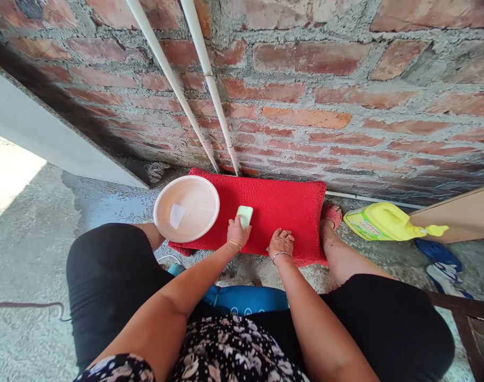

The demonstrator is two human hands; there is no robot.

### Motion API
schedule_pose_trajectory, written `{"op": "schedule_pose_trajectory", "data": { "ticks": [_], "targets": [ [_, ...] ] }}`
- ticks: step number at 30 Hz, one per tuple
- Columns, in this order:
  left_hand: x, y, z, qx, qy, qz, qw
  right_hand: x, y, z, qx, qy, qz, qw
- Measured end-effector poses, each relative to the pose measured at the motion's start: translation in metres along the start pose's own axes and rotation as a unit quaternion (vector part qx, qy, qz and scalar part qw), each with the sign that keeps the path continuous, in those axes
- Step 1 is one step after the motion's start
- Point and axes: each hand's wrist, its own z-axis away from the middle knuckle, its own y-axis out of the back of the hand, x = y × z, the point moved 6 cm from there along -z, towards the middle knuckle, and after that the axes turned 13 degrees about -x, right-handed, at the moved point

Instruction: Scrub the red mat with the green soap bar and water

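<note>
My left hand (238, 233) is closed around the near end of a pale green rectangular block (245, 215) that looks like a bar of soap. The block rests on or just over a red cloth (274, 196) with a shaggy edge, laid across a low support that it hides. Further right on the cloth lies my right hand (281, 242), palm down, fingers slightly bent and holding nothing visible. Left of my left hand, a pale pink basin (161, 196) holds what looks like water, with a whitish patch (176, 216) in it.
A brick wall (305, 95) rises behind the cloth, with two white pipes (218, 101) running down it. A yellow detergent jug (385, 220) lies to the right, near blue-and-white footwear (444, 276). A crumpled grey rag (156, 171) sits by the wall at left.
</note>
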Motion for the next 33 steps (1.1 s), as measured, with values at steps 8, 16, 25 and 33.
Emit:
{"op": "schedule_pose_trajectory", "data": {
  "ticks": [8,16,25,33],
  "targets": [
    [0.004,-0.006,0.036,-0.164,-0.223,-0.226,0.934,0.016,0.02,0.001,-0.043,0.099,-0.124,0.986],
    [-0.015,0.019,0.068,-0.23,-0.351,-0.231,0.878,-0.063,0.019,0.057,-0.063,0.404,-0.066,0.91],
    [-0.032,0.002,0.065,-0.194,-0.302,-0.171,0.917,-0.057,0.014,0.056,-0.056,0.353,-0.015,0.934],
    [-0.08,0.026,0.019,-0.168,-0.099,-0.265,0.944,-0.047,0.04,0.033,0.008,0.223,0.008,0.975]
  ]
}}
